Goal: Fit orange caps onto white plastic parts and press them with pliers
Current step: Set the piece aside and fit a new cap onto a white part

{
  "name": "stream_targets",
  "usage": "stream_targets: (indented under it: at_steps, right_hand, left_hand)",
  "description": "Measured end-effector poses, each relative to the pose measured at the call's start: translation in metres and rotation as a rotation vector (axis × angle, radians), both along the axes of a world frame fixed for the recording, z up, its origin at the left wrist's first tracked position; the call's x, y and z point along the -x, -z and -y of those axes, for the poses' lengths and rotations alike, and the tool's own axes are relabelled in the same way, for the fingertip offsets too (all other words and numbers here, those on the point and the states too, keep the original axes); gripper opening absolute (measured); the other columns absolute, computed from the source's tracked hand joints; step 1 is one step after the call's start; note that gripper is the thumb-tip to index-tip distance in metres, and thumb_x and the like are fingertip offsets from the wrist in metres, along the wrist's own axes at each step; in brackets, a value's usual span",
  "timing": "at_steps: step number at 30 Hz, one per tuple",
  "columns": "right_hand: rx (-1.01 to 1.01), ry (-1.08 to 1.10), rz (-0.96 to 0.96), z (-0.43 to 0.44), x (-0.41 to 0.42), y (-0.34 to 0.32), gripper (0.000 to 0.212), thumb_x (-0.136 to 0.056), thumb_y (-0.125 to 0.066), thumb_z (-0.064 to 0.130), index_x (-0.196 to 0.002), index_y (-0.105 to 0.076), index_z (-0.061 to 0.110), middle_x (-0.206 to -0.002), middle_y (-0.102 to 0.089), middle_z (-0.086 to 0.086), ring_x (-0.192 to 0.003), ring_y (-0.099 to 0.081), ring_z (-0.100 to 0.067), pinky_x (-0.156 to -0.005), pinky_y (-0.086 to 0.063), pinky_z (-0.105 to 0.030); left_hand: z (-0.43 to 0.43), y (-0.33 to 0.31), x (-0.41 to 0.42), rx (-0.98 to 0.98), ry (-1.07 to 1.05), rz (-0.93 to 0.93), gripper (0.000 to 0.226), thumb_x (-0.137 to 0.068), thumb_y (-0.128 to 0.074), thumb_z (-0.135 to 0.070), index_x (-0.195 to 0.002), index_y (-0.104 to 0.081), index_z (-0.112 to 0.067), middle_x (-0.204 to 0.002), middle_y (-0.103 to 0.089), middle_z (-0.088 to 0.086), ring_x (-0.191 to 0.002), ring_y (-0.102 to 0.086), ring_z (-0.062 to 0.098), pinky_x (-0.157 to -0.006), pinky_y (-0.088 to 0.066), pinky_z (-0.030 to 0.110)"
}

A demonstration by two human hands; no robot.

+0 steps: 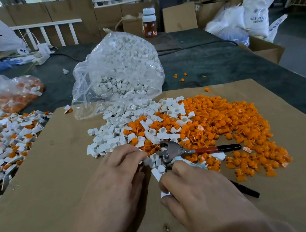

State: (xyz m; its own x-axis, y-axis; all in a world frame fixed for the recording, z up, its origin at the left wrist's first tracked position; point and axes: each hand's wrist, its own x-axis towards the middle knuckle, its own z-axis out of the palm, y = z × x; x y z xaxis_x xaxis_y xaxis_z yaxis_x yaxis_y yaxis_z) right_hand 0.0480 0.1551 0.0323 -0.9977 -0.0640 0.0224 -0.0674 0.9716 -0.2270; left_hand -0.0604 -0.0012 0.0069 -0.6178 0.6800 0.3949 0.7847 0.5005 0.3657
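Note:
White plastic parts (pixel 112 138) and orange caps (pixel 225 118) lie in a mixed heap on the cardboard sheet (pixel 60 185). My right hand (pixel 202 192) grips the lower black handle of the pliers (pixel 170 151) and also holds white parts (pixel 157 173) against its fingers. The pliers' metal head points left over the heap, and their red and black upper handle sticks out to the right. My left hand (pixel 117 176) reaches to the heap's near edge with its fingertips bunched just left of the pliers' head. What those fingertips hold is hidden.
A clear bag of white parts (pixel 121 71) stands behind the heap. Assembled orange-and-white pieces (pixel 3 145) are piled at the left, with a bag of them (pixel 10 94) behind. A bottle (pixel 149 22), cardboard boxes and white sacks (pixel 255 14) stand at the back. Another person sits at far left.

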Motion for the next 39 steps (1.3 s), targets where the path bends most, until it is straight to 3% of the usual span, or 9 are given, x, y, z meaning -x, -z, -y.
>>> stream_targets:
  at_steps: [4,9,13,17,22,27,31,37,39]
  right_hand:
    - [0.114,0.038,-0.049,-0.002,-0.001,-0.002,0.017,-0.101,-0.035,0.048,-0.111,-0.039,0.034,-0.109,-0.034,0.010,-0.089,-0.041,-0.012,-0.073,-0.032,-0.029]
    - [0.515,0.197,-0.178,-0.008,-0.005,-0.009,0.019,-0.093,-0.047,0.054,-0.093,-0.047,0.035,-0.086,-0.051,0.024,-0.079,-0.050,0.005,-0.060,-0.038,-0.014]
    - [0.874,0.202,-0.089,-0.010,-0.007,-0.013,0.012,-0.092,-0.055,0.049,-0.091,-0.055,0.037,-0.060,-0.061,0.020,-0.050,-0.056,0.001,-0.048,-0.041,-0.013]
    - [0.960,0.171,0.008,-0.011,-0.008,-0.017,0.018,-0.092,-0.053,0.050,-0.088,-0.059,0.034,-0.055,-0.063,0.009,-0.042,-0.054,-0.004,-0.046,-0.044,-0.019]
    - [0.617,0.185,-0.167,-0.015,-0.008,-0.014,0.029,-0.083,-0.043,0.067,-0.094,-0.054,0.042,-0.080,-0.063,0.019,-0.065,-0.060,-0.004,-0.054,-0.049,-0.021]
    - [0.481,0.378,-0.342,-0.039,-0.006,-0.020,0.015,-0.083,-0.052,0.054,-0.096,-0.051,0.047,-0.087,-0.056,0.021,-0.073,-0.055,-0.005,-0.056,-0.045,-0.017]
    - [0.219,0.300,-0.273,-0.046,0.016,-0.026,0.030,-0.089,-0.051,0.049,-0.119,-0.048,0.047,-0.106,-0.049,0.026,-0.087,-0.051,0.006,-0.066,-0.037,-0.011]
    - [-0.111,0.185,-0.197,-0.061,0.081,-0.022,0.048,-0.098,-0.050,0.026,-0.144,-0.037,0.031,-0.134,-0.047,0.005,-0.119,-0.044,-0.018,-0.098,-0.040,-0.031]
    - [-0.195,0.135,-0.148,-0.065,0.095,-0.020,0.048,-0.097,-0.048,0.025,-0.142,-0.036,0.033,-0.130,-0.049,0.005,-0.116,-0.045,-0.022,-0.095,-0.044,-0.036]
  left_hand:
    - [-0.001,-0.006,-0.003,-0.057,0.111,0.075,0.034,-0.090,-0.044,-0.035,-0.117,-0.063,-0.027,-0.119,-0.049,-0.021,-0.106,-0.053,-0.002,-0.087,-0.041,0.010]
    - [0.000,-0.019,-0.015,-0.218,0.165,0.224,0.031,-0.080,-0.055,-0.039,-0.109,-0.066,-0.038,-0.113,-0.059,-0.023,-0.105,-0.061,0.003,-0.082,-0.045,0.011]
    - [-0.002,-0.023,-0.021,-0.261,0.174,0.316,0.026,-0.077,-0.060,-0.054,-0.099,-0.064,-0.042,-0.093,-0.068,-0.017,-0.083,-0.065,0.009,-0.066,-0.051,0.026]
    - [-0.004,-0.022,-0.029,-0.317,0.081,0.479,0.032,-0.065,-0.062,-0.064,-0.088,-0.065,-0.042,-0.075,-0.068,-0.009,-0.068,-0.065,0.017,-0.057,-0.054,0.041]
    - [-0.006,-0.023,-0.035,-0.337,-0.016,0.622,0.021,-0.072,-0.074,-0.051,-0.085,-0.063,-0.037,-0.066,-0.066,-0.003,-0.057,-0.059,0.010,-0.051,-0.044,0.018]
    - [-0.006,-0.024,-0.034,-0.346,-0.070,0.754,0.015,-0.081,-0.074,-0.028,-0.080,-0.063,-0.037,-0.063,-0.065,-0.005,-0.051,-0.055,0.006,-0.051,-0.043,0.016]
    - [-0.009,-0.024,-0.033,-0.394,-0.065,0.859,0.015,-0.085,-0.072,-0.020,-0.075,-0.064,-0.029,-0.058,-0.065,0.002,-0.049,-0.056,0.006,-0.049,-0.044,0.014]
    - [-0.009,-0.023,-0.031,-0.422,-0.028,0.931,0.015,-0.087,-0.068,-0.015,-0.075,-0.060,-0.016,-0.052,-0.064,0.000,-0.045,-0.055,0.008,-0.047,-0.041,0.014]
    - [-0.008,-0.023,-0.029,-0.422,-0.019,0.946,0.016,-0.087,-0.068,-0.015,-0.074,-0.060,-0.017,-0.052,-0.063,0.000,-0.044,-0.053,0.008,-0.047,-0.040,0.014]
